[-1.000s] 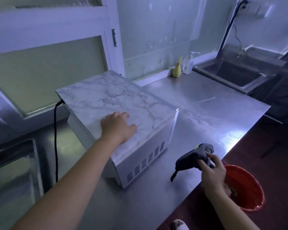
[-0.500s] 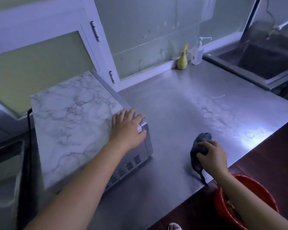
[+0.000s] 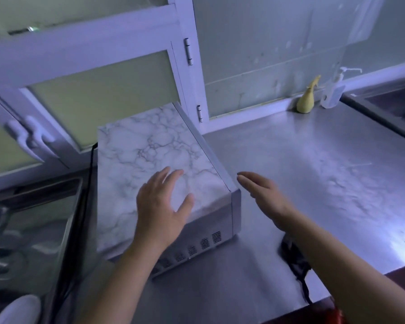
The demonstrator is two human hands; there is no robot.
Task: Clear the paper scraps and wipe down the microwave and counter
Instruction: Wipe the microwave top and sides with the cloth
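Note:
The microwave point(image 3: 150, 155), its top covered in white marble pattern, stands on the steel counter point(image 3: 302, 160) at the left. My left hand point(image 3: 161, 206) rests flat on the near part of its top, fingers spread. With straight fingers and nothing in it, my right hand point(image 3: 264, 195) hovers just right of the microwave's front corner. The dark grey cloth point(image 3: 295, 260) lies on the counter near the front edge, partly hidden under my right forearm.
A yellow bottle point(image 3: 305, 101) and a clear pump dispenser point(image 3: 332, 94) stand at the back wall. A sink point(image 3: 398, 106) lies at the far right. A black cord point(image 3: 91, 174) runs behind the microwave. A sliver of the red bucket point(image 3: 339, 315) shows below the counter edge.
My right hand let go of the grey cloth, which now lies on the counter, and moved up toward the microwave's corner. The left hand stayed on the microwave top. The view shifted.

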